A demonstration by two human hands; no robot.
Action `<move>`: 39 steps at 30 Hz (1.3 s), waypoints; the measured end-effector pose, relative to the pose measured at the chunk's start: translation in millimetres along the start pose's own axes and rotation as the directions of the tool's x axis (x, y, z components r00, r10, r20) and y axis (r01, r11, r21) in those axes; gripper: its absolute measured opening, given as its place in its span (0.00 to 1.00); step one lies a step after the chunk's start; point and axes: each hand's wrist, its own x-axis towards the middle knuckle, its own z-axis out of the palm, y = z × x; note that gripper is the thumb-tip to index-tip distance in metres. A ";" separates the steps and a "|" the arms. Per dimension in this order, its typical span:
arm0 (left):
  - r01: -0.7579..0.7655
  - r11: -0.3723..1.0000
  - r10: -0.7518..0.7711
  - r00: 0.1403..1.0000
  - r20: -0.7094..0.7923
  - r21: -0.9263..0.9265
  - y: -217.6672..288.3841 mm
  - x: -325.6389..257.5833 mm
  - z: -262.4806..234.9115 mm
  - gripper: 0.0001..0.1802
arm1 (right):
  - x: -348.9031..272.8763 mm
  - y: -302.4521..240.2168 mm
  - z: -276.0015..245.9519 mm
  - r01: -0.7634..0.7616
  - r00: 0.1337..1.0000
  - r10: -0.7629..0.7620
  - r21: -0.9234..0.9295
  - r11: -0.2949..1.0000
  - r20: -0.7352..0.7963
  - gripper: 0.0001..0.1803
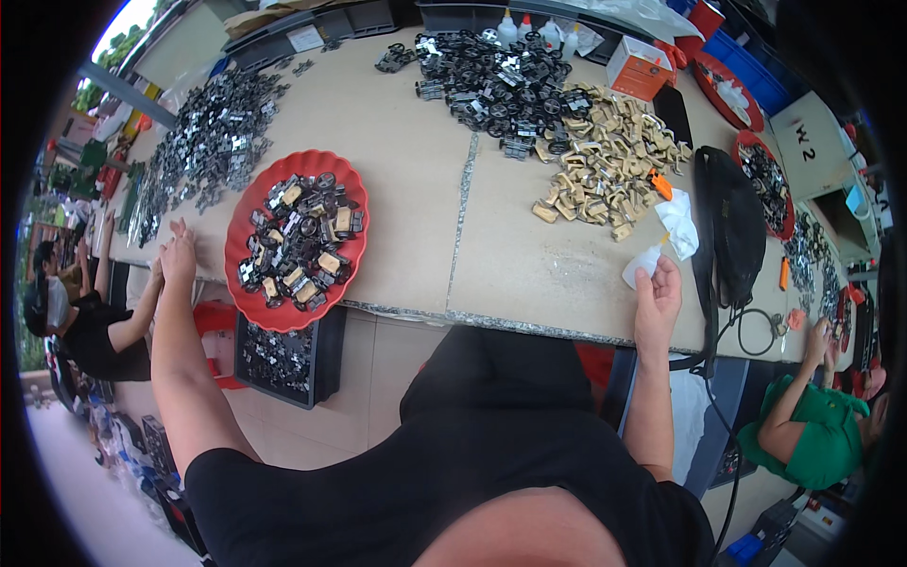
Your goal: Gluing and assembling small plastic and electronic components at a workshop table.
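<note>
Left hand (178, 253) beside red tray (248, 222), right hand (658, 300) pinching tissue (642, 262)

This is a small-parts assembly workshop. A long beige worktop (416, 189) carries heaps of dark metal parts (496, 85) and tan parts (605, 165) toward its far edge, a red tray (241, 236) of mixed pieces at the near edge, and squeeze bottles (529, 28) at the far edge. Black crates (283, 364) of parts stand below, and other workers sit at either end.
</note>
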 end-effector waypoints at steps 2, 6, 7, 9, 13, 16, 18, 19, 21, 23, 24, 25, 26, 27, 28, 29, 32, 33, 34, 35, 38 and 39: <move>-0.056 0.992 0.060 0.998 -0.029 0.117 -4.3 0.5 7.8 0.19 | 2.6 1.5 -1.5 0.006 0.999 -0.006 -0.002 1.000 0.037 0.18; -0.125 0.974 0.142 0.987 -0.079 0.190 -4.5 6.7 12.7 0.10 | 3.7 3.9 -0.9 0.018 0.999 -0.017 -0.035 0.999 0.037 0.18; -0.122 0.973 0.147 0.982 -0.119 0.195 -1.7 6.4 11.4 0.08 | 3.4 3.9 -1.0 0.020 0.999 -0.019 -0.027 0.999 0.028 0.18; -0.123 0.976 0.156 0.970 -0.187 0.179 0.1 7.5 12.5 0.07 | 2.7 3.0 0.7 0.024 1.000 -0.024 -0.012 1.000 0.017 0.18; -0.137 0.980 0.161 0.972 -0.170 0.145 1.9 8.2 12.9 0.08 | 3.0 1.1 1.1 0.024 1.000 -0.023 -0.041 0.999 0.014 0.18; -0.139 0.989 0.144 0.984 -0.103 0.053 12.5 12.5 16.1 0.10 | 3.9 6.1 -1.3 0.028 1.000 -0.027 -0.050 0.998 0.014 0.18; -0.129 0.991 0.131 0.985 -0.115 0.030 12.1 21.5 23.2 0.11 | 4.6 8.4 -2.3 0.034 0.999 -0.034 -0.046 0.998 0.001 0.18; -0.124 0.992 0.125 0.985 -0.116 0.012 12.0 23.8 33.1 0.12 | 5.1 8.2 -1.0 0.029 1.000 -0.029 -0.060 0.998 -0.004 0.17; -0.117 0.993 0.117 0.990 -0.081 0.004 8.9 28.9 45.9 0.13 | 5.6 7.3 -1.3 0.031 1.000 -0.031 -0.072 0.997 -0.003 0.17; -0.101 0.995 0.101 0.994 -0.043 0.008 0.0 34.2 49.7 0.15 | 6.8 8.9 -1.8 0.033 0.999 -0.033 -0.068 0.997 -0.004 0.16; -0.091 0.996 0.091 0.996 -0.018 0.004 -2.9 33.0 51.0 0.16 | 6.7 8.0 -1.1 0.032 0.999 -0.032 -0.068 0.997 -0.001 0.16; -0.081 0.997 0.081 0.997 0.008 0.001 -3.5 32.3 52.4 0.16 | 6.8 5.7 -0.4 0.030 1.000 -0.030 -0.068 0.997 0.004 0.16; -0.079 0.997 0.078 0.997 0.023 0.006 -3.7 32.6 50.4 0.16 | 7.2 4.6 0.6 0.029 1.000 -0.029 -0.069 0.997 0.010 0.16; -0.081 0.997 0.081 0.996 0.037 0.015 -1.0 31.8 34.8 0.16 | 6.4 6.5 -0.9 0.035 0.999 -0.035 -0.053 0.998 0.005 0.16; -0.083 0.996 0.082 0.995 0.052 0.025 1.8 30.3 26.2 0.15 | 6.1 9.7 -1.8 0.040 0.999 -0.040 -0.036 0.999 0.001 0.17; -0.059 0.998 0.056 0.995 -0.086 -0.032 -13.5 44.7 46.5 0.16 | 6.8 11.9 -1.5 0.045 0.999 -0.045 -0.019 0.999 -0.001 0.17; 0.006 0.989 -0.039 0.974 -0.224 -0.147 20.2 56.8 -34.3 0.19 | 4.9 12.4 -0.9 0.044 0.999 -0.044 -0.003 0.999 -0.021 0.18; -0.045 0.971 -0.042 0.934 -0.354 -0.235 12.1 63.0 -40.9 0.20 | 6.6 15.0 0.2 0.062 0.998 -0.062 -0.003 0.998 0.004 0.18; -0.290 0.920 0.061 0.771 -0.634 -0.264 21.1 67.9 -59.0 0.20 | 1.0 12.7 -4.4 0.038 0.999 -0.038 -0.001 0.999 0.015 0.18; -0.400 0.802 0.060 0.792 -0.607 -0.444 76.5 47.7 -133.1 0.19 | -3.1 8.3 -7.6 0.027 1.000 -0.027 0.000 1.000 0.000 0.18; -0.650 0.358 0.236 0.757 -0.609 -0.670 188.7 -16.4 -246.1 0.15 | 1.8 5.7 -1.9 0.066 0.998 -0.065 0.076 0.995 -0.022 0.17; -0.632 0.270 0.342 0.769 -0.541 -0.727 220.2 -44.7 -275.5 0.15 | 1.4 4.9 -3.6 0.048 0.998 -0.045 0.085 0.995 -0.040 0.18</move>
